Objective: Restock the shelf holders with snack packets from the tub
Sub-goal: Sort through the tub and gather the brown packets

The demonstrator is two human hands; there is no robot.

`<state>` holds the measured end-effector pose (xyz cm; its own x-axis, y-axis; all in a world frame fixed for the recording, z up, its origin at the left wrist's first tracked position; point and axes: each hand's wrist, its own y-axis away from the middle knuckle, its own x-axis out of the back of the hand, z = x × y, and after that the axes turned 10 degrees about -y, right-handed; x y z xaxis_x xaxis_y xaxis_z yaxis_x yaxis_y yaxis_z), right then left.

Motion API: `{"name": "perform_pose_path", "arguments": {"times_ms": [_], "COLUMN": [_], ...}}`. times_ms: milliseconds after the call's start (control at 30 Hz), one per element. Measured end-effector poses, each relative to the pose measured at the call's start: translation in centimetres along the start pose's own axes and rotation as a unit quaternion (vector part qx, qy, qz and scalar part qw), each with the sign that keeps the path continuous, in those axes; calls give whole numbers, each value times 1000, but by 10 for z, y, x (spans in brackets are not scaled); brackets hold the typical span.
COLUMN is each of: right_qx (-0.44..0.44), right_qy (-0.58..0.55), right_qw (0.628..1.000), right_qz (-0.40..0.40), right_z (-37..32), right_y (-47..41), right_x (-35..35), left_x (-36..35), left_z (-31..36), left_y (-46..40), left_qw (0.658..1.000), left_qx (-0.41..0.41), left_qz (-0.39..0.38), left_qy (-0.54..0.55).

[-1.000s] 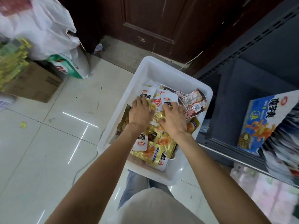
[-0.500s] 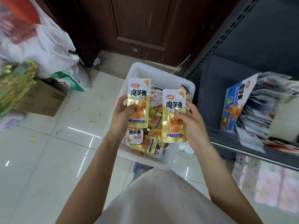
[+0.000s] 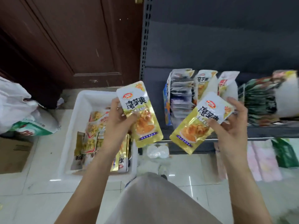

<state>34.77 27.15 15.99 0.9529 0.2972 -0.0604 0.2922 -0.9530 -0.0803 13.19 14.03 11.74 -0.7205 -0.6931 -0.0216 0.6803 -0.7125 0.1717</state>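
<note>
My left hand (image 3: 117,120) grips a yellow-and-white snack packet (image 3: 140,117) upright above the right side of the white tub (image 3: 74,113). My right hand (image 3: 231,123) pinches a second, matching snack packet (image 3: 199,123), tilted to the right, in front of the dark shelf (image 3: 267,131). On that shelf a blue box holder (image 3: 166,104) stands with a row of packets in it. Beside it to the right stand more upright packets of the same kind (image 3: 203,81). Several loose packets (image 3: 90,131) lie in the tub.
A brown wooden door (image 3: 72,38) rises behind the tub. White and green sacks (image 3: 24,113) and a cardboard box (image 3: 13,152) sit on the tiled floor at the left. Green-black packets (image 3: 260,101) fill the shelf's right part. Pink and green packs (image 3: 265,160) lie under it.
Both hands rose out of the tub, each with one packet. The right hand has swung right to the shelf and tilted its packet. The view has turned toward the shelf.
</note>
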Motion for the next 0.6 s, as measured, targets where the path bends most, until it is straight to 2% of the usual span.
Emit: {"name": "perform_pose_path", "arguments": {"times_ms": [100, 200, 267, 367, 467, 533, 600], "right_qx": [36, 82, 119, 131, 149, 190, 207], "right_qy": [-48, -36, 28, 145, 267, 334, 352], "right_qw": [991, 985, 987, 980, 939, 903, 887], "right_qz": [119, 148, 102, -28, -157, -191, -214], "right_z": [-3, 0, 7, 25, 43, 48, 48], "right_y": [-25, -57, -77, -94, -96, -94, -93], "right_x": [42, 75, 87, 91, 96, 104, 111], "left_x": [-61, -113, -137, -162, -185, -201, -214], "left_z": [29, 56, 68, 75, 65, 51, 35], "left_y": [-8, -21, -31, -47, -59, -64, -66], "left_qw": [999, 995, 991, 985, 983, 980, 972], "left_qx": [-33, -88, -134, -172, -174, -163, -155], "left_qz": [-31, -20, -5, 18, 27, 5, -27], "left_qy": [15, 31, 28, 13, -47, -116, -174]}}
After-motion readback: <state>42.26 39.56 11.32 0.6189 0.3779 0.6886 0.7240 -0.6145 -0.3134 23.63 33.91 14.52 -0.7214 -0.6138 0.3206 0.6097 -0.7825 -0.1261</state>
